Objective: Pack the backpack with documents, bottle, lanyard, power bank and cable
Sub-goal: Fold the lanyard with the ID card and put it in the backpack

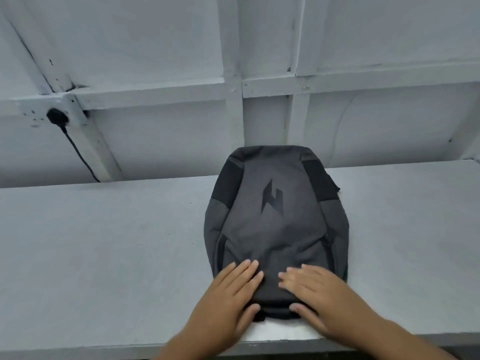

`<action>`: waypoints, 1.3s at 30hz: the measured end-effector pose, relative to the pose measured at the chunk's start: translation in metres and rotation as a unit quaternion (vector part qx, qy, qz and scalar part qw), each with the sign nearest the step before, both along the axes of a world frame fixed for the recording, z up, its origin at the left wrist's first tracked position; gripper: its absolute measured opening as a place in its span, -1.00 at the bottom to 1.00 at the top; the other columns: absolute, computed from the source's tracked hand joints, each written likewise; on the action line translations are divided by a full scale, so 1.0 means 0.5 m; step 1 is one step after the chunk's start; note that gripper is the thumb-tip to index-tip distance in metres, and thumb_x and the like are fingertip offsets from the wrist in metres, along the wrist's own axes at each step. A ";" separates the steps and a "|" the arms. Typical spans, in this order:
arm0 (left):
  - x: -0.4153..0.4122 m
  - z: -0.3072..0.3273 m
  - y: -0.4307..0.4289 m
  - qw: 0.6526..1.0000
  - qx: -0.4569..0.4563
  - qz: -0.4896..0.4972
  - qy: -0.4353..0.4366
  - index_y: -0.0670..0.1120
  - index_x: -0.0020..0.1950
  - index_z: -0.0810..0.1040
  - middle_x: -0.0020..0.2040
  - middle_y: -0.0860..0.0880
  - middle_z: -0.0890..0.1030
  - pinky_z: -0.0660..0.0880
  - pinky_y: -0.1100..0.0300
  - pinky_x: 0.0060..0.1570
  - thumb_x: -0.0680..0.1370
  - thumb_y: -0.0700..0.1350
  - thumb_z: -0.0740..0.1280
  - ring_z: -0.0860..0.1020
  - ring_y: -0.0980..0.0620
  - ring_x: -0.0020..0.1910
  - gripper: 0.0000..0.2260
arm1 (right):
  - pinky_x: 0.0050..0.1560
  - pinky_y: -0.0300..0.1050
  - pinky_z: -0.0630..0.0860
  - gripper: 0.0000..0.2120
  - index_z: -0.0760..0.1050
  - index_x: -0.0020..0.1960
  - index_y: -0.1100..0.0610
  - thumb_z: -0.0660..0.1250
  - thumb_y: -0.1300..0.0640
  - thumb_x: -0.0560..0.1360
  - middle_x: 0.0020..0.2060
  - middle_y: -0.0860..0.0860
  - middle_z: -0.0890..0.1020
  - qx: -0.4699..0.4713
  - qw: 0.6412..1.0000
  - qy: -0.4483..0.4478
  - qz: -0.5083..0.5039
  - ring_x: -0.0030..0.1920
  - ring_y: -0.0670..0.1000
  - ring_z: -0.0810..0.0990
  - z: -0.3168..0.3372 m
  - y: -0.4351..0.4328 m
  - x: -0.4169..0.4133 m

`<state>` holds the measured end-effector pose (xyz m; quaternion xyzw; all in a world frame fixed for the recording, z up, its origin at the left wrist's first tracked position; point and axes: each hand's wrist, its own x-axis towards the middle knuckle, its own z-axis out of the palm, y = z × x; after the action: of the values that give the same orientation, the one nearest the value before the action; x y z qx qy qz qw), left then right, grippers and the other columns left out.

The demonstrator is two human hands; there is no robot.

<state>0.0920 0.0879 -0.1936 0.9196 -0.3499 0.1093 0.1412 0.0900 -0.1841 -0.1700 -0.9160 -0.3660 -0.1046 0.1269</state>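
A dark grey backpack [275, 219] with black shoulder patches and a black logo lies flat on the pale table [104, 242], its front face up and its top end toward me. My left hand [228, 300] rests flat on its near left corner, fingers spread, thumb at the near edge. My right hand [314, 294] lies flat on the near right part, thumb also at the near edge. Neither hand grips anything. The documents, bottle, lanyard, power bank and cable are not in view.
A white panelled wall [259, 74] stands right behind the table. On its left a black plug [57, 116] sits in a socket, its cable running down behind the table. The table's front edge [78, 353] is just below my wrists.
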 end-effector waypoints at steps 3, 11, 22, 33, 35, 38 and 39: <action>-0.013 -0.022 -0.010 0.997 -0.066 0.027 0.017 0.01 0.52 0.43 0.56 0.08 0.35 0.18 0.10 0.52 0.62 0.09 0.27 0.23 0.14 0.58 -0.53 | 0.40 -0.14 0.34 -0.66 0.51 0.36 -0.09 0.17 -0.12 0.65 0.35 -0.21 0.54 0.003 0.999 0.043 -0.008 0.37 -0.17 0.47 -0.009 -0.012 -0.009; -0.002 0.027 -0.021 0.977 -0.169 0.085 0.094 0.16 0.42 0.52 0.43 0.25 0.48 0.30 0.19 0.46 0.60 0.28 0.20 0.34 0.35 0.44 -0.56 | 0.33 -0.20 0.39 -0.63 0.57 0.25 -0.12 0.17 -0.27 0.62 0.21 -0.26 0.62 0.024 0.993 0.119 -0.005 0.27 -0.26 0.49 0.052 -0.009 0.009; 0.185 0.244 -0.102 0.927 -0.302 0.197 0.099 0.14 0.46 0.44 0.40 0.16 0.54 0.52 -0.02 0.33 0.59 0.11 0.34 0.51 0.12 0.36 -0.57 | 0.39 -0.17 0.32 -0.52 0.41 0.44 -0.08 0.29 -0.19 0.57 0.39 -0.14 0.48 0.145 0.978 0.061 -0.137 0.40 -0.11 0.41 0.253 -0.009 0.227; 0.154 0.274 -0.130 0.922 -0.305 0.231 0.054 0.04 0.42 0.53 0.33 0.09 0.60 0.51 0.06 0.32 0.60 -0.01 0.35 0.55 0.13 0.29 -0.63 | 0.42 -0.12 0.34 -0.52 0.40 0.44 -0.05 0.32 -0.17 0.57 0.39 -0.13 0.49 0.181 0.978 0.050 -0.093 0.41 -0.11 0.40 0.260 -0.010 0.231; 0.157 0.282 -0.142 0.922 -0.308 0.228 0.047 0.04 0.40 0.55 0.31 0.09 0.62 0.52 0.04 0.31 0.60 -0.01 0.35 0.56 0.12 0.28 -0.64 | 0.39 -0.16 0.33 -0.52 0.40 0.44 -0.05 0.31 -0.18 0.57 0.38 -0.13 0.50 0.181 0.978 0.048 -0.090 0.40 -0.12 0.41 0.264 -0.020 0.228; 0.162 0.288 -0.162 0.923 -0.310 0.222 0.046 0.06 0.39 0.56 0.30 0.11 0.62 0.52 0.04 0.32 0.60 0.00 0.35 0.55 0.15 0.28 -0.66 | 0.40 -0.10 0.38 -0.51 0.41 0.44 -0.05 0.31 -0.19 0.57 0.38 -0.13 0.51 0.180 0.978 0.044 -0.093 0.39 -0.11 0.43 0.269 -0.037 0.228; 0.164 0.289 -0.168 0.923 -0.312 0.220 0.050 0.06 0.39 0.55 0.31 0.11 0.62 0.51 0.04 0.32 0.60 -0.01 0.35 0.55 0.15 0.29 -0.66 | 0.40 -0.09 0.40 -0.51 0.41 0.44 -0.04 0.31 -0.19 0.57 0.37 -0.13 0.51 0.183 0.977 0.046 -0.097 0.38 -0.11 0.44 0.270 -0.043 0.231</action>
<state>0.1741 0.0040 -0.0489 0.8873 -0.0793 0.1952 0.4102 0.2056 -0.2055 -0.0350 -0.9120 -0.2440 -0.1399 0.2985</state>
